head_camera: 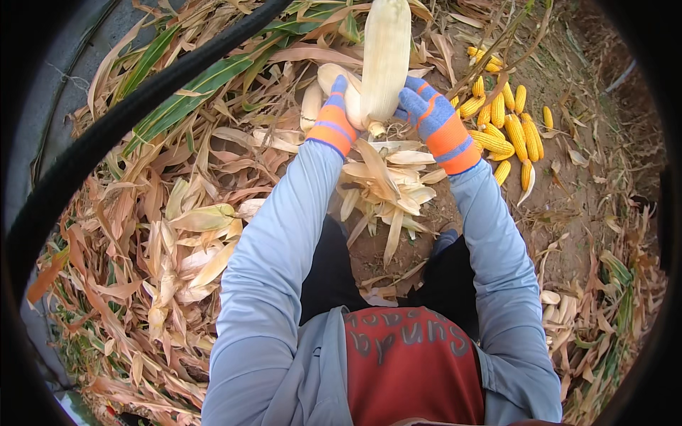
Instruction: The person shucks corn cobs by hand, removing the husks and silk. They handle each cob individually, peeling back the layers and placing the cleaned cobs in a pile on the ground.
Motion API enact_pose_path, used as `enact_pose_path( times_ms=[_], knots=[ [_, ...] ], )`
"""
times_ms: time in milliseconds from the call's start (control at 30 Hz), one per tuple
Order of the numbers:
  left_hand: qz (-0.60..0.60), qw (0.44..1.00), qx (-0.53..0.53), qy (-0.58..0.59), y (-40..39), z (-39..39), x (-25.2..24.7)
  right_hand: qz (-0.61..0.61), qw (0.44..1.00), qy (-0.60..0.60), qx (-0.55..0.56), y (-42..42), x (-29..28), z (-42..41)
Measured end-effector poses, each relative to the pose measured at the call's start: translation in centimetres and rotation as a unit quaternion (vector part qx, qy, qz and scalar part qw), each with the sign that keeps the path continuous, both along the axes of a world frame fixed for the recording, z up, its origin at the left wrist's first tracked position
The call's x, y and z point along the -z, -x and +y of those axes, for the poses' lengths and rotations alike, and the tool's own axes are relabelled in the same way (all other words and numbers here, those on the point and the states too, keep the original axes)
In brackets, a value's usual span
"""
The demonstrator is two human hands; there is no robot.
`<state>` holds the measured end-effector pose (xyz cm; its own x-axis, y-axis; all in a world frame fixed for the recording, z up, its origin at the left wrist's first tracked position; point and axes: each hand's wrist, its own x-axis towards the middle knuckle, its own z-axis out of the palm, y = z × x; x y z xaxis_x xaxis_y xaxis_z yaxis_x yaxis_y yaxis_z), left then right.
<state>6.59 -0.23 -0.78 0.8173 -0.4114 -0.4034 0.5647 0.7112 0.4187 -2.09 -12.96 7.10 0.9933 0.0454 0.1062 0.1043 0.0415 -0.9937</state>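
Both hands wear blue-and-orange knit gloves. My left hand (335, 118) grips a smaller pale ear of corn in its husk (351, 96), thumb laid over it. Right beside it, a large ear of corn in pale husk (386, 58) points away from me, its cut stalk end toward me. The fingers of my right hand (437, 125) are on the right side of the large ear, near its base; part of their grip is hidden. Another husked ear (310, 106) lies just left of my left hand. Below the hands is a heap of stripped husks (391, 186).
Several bare yellow corn cobs (498, 120) lie on the soil at the right. Dry leaves and stalks (160, 213) cover the left. Several husked ears (559, 309) lie lower right. A black strap or cable (144, 101) crosses the upper left, before a grey surface (69, 69).
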Motion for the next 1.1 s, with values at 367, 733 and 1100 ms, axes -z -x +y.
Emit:
enact_pose_path(
  times_ms=[367, 733, 1100],
  knots=[
    [-0.299, 0.949, 0.092, -0.031, -1.9, -0.7, 3.7, -0.059, 0.997, 0.029, 0.037, 1.5, 1.7, 3.1],
    [-0.074, 0.993, 0.07, 0.063, -2.8, -1.0, 4.5, 0.015, 0.979, -0.167, 0.116, -0.7, 2.9, 2.8],
    [-0.146, 0.982, 0.112, 0.047, -1.0, -0.5, -1.0, 0.197, 0.874, -0.441, 0.053, 1.5, -0.4, 2.0]
  ],
)
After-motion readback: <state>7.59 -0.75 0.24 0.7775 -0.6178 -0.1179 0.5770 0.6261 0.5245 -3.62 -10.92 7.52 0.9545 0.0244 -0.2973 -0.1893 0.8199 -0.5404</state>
